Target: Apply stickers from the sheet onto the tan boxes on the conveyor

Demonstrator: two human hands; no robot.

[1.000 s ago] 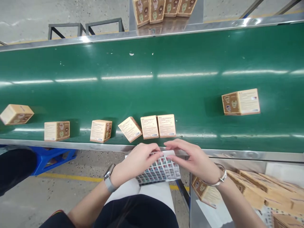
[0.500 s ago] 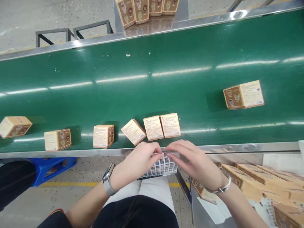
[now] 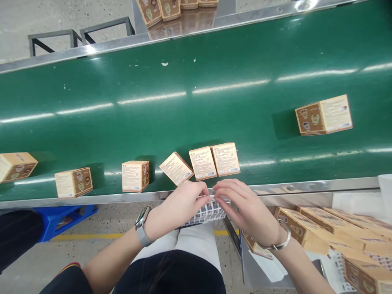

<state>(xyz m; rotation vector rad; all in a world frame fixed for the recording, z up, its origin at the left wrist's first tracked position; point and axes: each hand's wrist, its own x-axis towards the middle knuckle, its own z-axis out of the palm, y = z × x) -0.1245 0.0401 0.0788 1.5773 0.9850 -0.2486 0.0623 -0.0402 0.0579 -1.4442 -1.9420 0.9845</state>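
Note:
A white patterned sheet or packet [image 3: 208,213] with small coloured prints hangs below the belt's near rim. My left hand [image 3: 183,202] pinches its top edge between thumb and fingers. My right hand [image 3: 245,206] is at the same edge, fingers together, thumb side close to the left fingertips; its contact with the sheet is partly hidden. Just beyond my hands, a tilted cream box [image 3: 176,168], a middle box [image 3: 202,163] and a right box [image 3: 226,159] sit together on the green belt [image 3: 153,126].
Further boxes stand on the belt at left [image 3: 135,175] and far right [image 3: 324,115]. Rows of boxes [image 3: 318,228] fill a side table at lower right. More boxes [image 3: 170,9] stand across the belt. A blue stool [image 3: 58,222] is at lower left.
The boxes near my hands and the far-right box appear shifted slightly right, while the far-left box sits further left. Both hands keep nearly the same pose at the sheet's top edge.

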